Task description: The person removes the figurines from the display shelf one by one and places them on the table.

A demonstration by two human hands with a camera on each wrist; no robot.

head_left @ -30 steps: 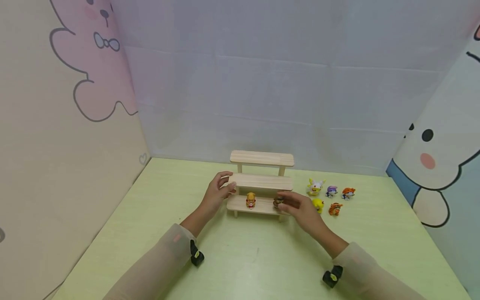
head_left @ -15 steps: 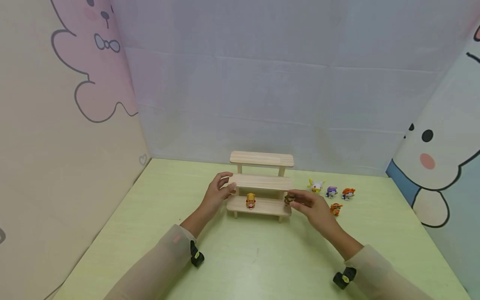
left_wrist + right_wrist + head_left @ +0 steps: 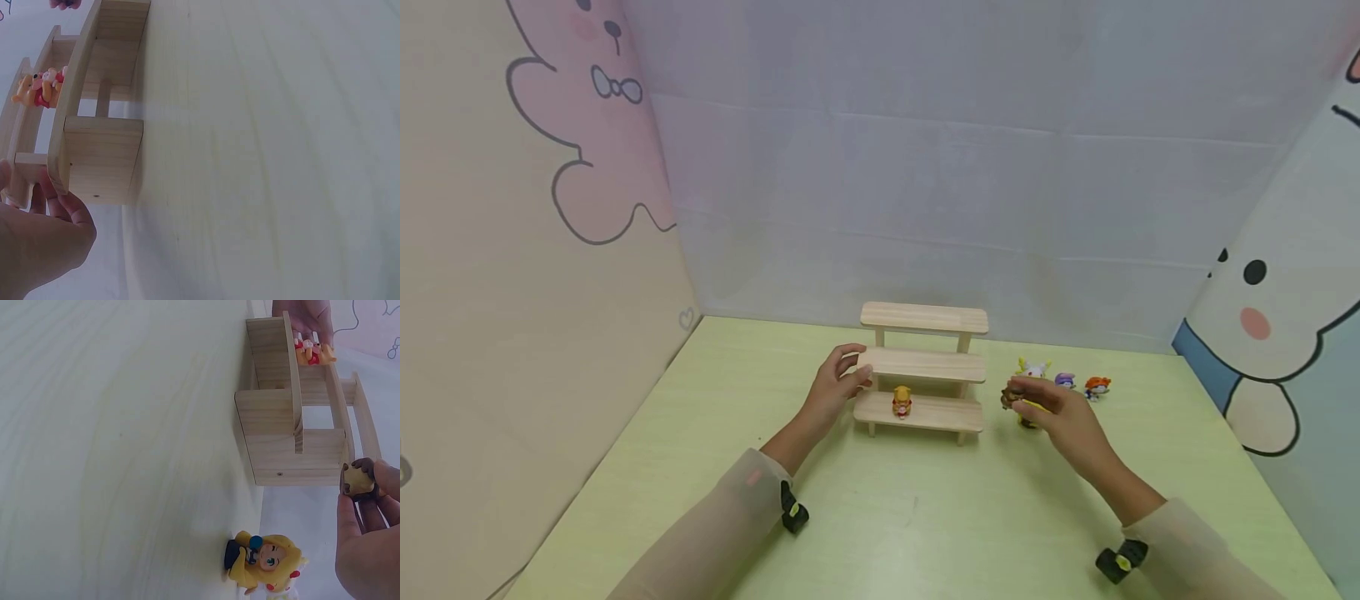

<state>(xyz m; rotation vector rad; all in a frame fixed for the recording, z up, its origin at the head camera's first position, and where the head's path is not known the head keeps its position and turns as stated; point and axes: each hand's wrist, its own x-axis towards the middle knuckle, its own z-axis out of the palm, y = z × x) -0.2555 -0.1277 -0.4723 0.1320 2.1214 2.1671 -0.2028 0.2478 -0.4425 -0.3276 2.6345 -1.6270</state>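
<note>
Carried off the lowest step and away to the right: small brown figure (image 3: 1009,397), pinched at the fingertips of the right hand (image 3: 1060,417) and held in the air beside the right end of the wooden stepped shelf (image 3: 922,365), clear of it. Seen from the right wrist, same brown figure (image 3: 358,480) gripped between thumb and curled fingers, just off the shelf's end panel (image 3: 294,447). Directly below that hand, standing on the green table (image 3: 887,517): yellow figure (image 3: 265,561), mostly hidden from the head camera. Further back on the table: white-and-yellow figure (image 3: 1033,368), purple figure (image 3: 1064,381), orange-haired figure (image 3: 1097,387), close together in a row. Remaining on the lowest step, left of centre: yellow bear figure in red (image 3: 902,402). Left hand (image 3: 835,387) unmoved at the shelf's left end, thumb and fingers curled round the edge of the middle step, holding it. Around all this, pastel cartoon backdrop panels (image 3: 587,142).
</note>
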